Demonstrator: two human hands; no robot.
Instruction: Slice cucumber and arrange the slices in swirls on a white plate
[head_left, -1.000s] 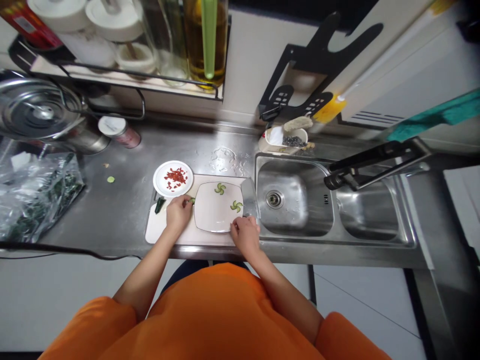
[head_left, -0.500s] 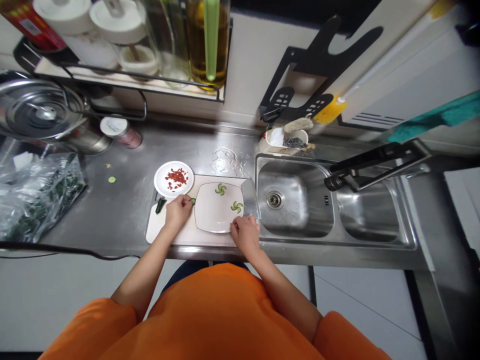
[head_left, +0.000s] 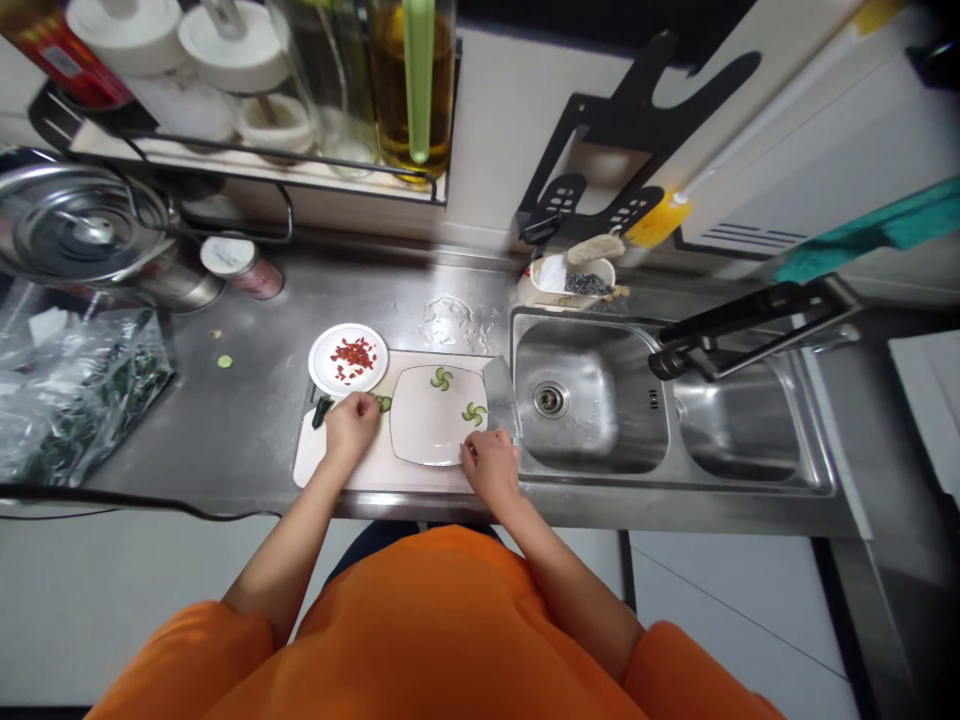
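Note:
A squarish white plate (head_left: 429, 425) with a dark rim lies on a pale cutting board (head_left: 309, 462). It bears two green pinwheels of cucumber slices, one near the top (head_left: 442, 379) and one at the right (head_left: 474, 414). My left hand (head_left: 351, 425) is closed in a pinch over the board. Its fingertips are right beside loose cucumber slices (head_left: 385, 403) at the plate's left edge; whether they grip one is hidden. My right hand (head_left: 491, 462) curls closed at the plate's lower right corner, and what its fingers hold cannot be made out.
A round white dish (head_left: 321, 370) of small red pieces stands behind my left hand, near a dark green cucumber piece (head_left: 321, 411). A cleaver blade (head_left: 501, 388) lies right of the plate, beside the sink (head_left: 592, 400). Left are a bagged green vegetable (head_left: 97, 390) and a lidded jar (head_left: 241, 267).
My left hand has shifted slightly left, away from the plate, and more of the cucumber slices beside it shows. My right hand stays at the plate's corner.

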